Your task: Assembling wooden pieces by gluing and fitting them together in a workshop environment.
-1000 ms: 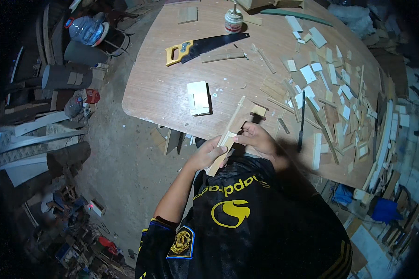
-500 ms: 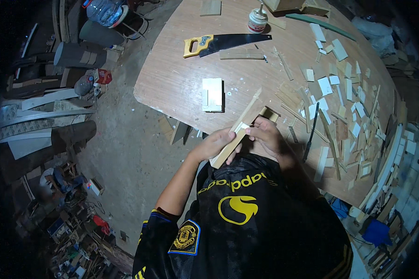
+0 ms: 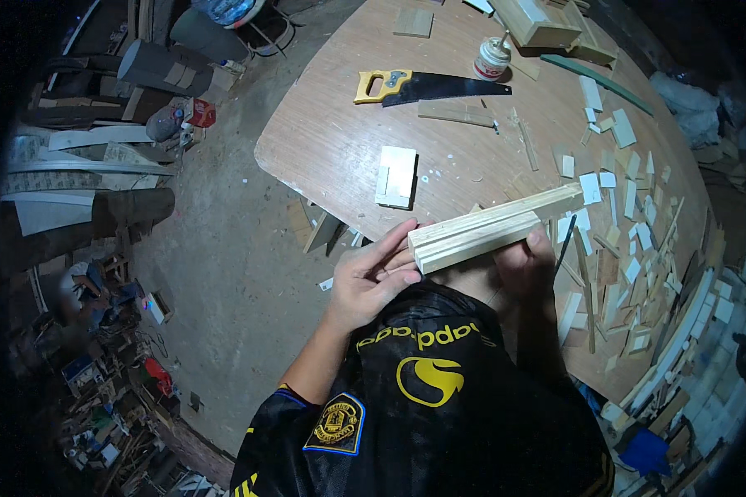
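My two hands hold a long, pale wooden piece (image 3: 489, 230) with stepped edges, like strips lying side by side. It slants up to the right above the table's near edge. My left hand (image 3: 376, 280) is at its squared left end, thumb on the near corner and fingers reaching behind. My right hand (image 3: 525, 261) grips the near side farther right, its thumb against the wood and its other fingers mostly hidden beneath. Just beyond, a small pale wooden block (image 3: 396, 177) with a notched left side lies on the table (image 3: 323, 141).
A yellow-handled handsaw (image 3: 439, 88) and a thin board (image 3: 456, 113) lie farther back, near a white jar (image 3: 492, 60). Wooden box-like pieces (image 3: 547, 29) stand at the back right. Many wood offcuts (image 3: 630, 199) cover the table's right side. A person (image 3: 83, 290) is at far left.
The wooden piece has turned and risen, now showing its stepped side and squared end. My left hand has opened wider around its end; my right hand has shifted right along it.
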`<state>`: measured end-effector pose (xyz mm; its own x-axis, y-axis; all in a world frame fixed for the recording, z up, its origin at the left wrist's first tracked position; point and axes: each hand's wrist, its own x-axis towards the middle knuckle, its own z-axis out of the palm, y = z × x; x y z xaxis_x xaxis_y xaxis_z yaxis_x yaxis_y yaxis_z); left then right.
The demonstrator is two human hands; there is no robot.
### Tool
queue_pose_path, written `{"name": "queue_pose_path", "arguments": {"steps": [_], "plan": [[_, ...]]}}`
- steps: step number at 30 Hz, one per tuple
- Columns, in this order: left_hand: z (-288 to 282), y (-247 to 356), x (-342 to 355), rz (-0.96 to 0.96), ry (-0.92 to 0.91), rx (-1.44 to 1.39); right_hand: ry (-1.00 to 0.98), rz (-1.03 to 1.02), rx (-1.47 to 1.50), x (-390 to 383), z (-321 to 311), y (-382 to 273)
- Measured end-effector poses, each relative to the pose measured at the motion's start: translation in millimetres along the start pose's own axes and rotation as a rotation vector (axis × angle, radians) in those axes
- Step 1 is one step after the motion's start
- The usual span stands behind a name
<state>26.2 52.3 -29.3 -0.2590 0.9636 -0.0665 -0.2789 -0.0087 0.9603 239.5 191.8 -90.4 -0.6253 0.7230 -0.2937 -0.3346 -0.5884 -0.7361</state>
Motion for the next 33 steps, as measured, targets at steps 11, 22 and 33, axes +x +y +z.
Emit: {"name": "queue_pose_path", "arguments": {"steps": [11,22,33], "plan": [[-0.6,3.9,2.5,0.366,0.018,0.427,0.075,-0.172,-0.417,-11.9,15.1,4.9],[-7.4,5.3,4.7,0.456,0.016,0.491,0.018,-0.006,0.103,-16.1,18.7,3.3],[-11.3,4.5,0.7,0.356,-0.002,0.487,0.051,-0.017,-0.135,-14.7,22.6,3.1]]}}
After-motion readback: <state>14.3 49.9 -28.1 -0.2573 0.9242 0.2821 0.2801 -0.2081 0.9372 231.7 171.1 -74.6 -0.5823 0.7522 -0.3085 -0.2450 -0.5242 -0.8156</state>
